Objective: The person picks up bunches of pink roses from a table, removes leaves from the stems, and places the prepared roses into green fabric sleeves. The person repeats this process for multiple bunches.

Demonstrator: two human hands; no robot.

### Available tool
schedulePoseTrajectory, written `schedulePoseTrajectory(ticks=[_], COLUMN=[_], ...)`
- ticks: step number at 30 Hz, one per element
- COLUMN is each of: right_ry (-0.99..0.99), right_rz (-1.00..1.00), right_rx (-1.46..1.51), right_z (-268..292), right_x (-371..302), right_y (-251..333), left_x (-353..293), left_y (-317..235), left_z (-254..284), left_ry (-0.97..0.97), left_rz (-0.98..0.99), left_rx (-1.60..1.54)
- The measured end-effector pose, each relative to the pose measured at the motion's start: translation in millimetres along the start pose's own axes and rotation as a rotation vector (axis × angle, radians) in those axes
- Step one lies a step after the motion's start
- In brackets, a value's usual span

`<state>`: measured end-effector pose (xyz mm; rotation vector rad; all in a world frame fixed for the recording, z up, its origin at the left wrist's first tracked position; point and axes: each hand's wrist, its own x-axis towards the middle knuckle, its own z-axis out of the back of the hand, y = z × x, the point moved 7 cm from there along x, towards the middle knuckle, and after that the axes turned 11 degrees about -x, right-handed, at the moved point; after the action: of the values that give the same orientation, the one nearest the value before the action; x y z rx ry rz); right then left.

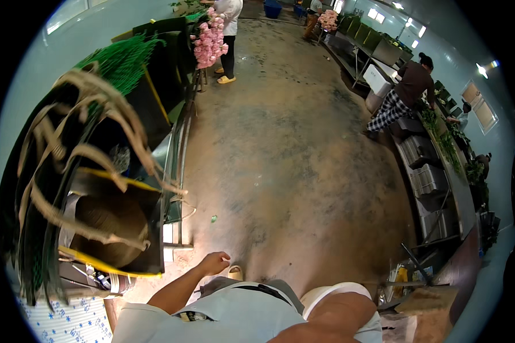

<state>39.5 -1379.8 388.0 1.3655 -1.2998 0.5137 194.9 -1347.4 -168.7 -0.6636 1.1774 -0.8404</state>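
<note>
My left hand [214,263] hangs at my left side above the floor, fingers loosely curled and nothing visible in it. A yellow slipper [235,272] on my foot shows just beyond that hand. My right forearm [342,311] comes in at the lower right and bends across a white round-edged thing [335,287], whose kind I cannot make out. The right hand itself is hidden.
At left stands a metal rack with a yellow-edged dark bin [114,267], tan straps [91,151] and green netting [120,60]. Pink flowers [210,41] stick out beyond it. Along the right, a person [412,83] bends over a workbench [463,200] above grey crates [428,180].
</note>
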Motion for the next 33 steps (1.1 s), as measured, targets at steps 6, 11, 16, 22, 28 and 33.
schedulePoseTrajectory(ticks=[6, 11, 16, 22, 28, 33], right_ry=[0.038, 0.193, 0.29, 0.246, 0.236, 0.192], right_rz=[0.255, 0.337, 0.519, 0.183, 0.194, 0.138], right_rx=[-0.183, -0.623, -0.59, -0.324, 0.103, 0.092], right_z=[110.7, 217.1, 318.8, 373.1, 441.7, 485.0], right_x=[51.1, 127.4, 195.2, 267.7, 287.4, 349.5], right_y=[-63.2, -87.1, -135.7, -213.8, -325.8, -392.1], left_x=[88.3, 117.4, 124.9, 225.6, 359.5, 451.6], left_y=[-8.5, 33.4, 20.7, -83.1, -119.6, -119.1], left_z=[55.8, 99.9, 100.6, 138.6, 169.6, 229.7], left_ry=[-0.162, -0.309, -0.555, -0.741, -0.607, -0.568], left_rz=[0.133, 0.392, 0.687, 0.464, 0.439, 0.597], left_rx=[0.066, 0.004, -0.653, -0.786, -0.464, -0.636])
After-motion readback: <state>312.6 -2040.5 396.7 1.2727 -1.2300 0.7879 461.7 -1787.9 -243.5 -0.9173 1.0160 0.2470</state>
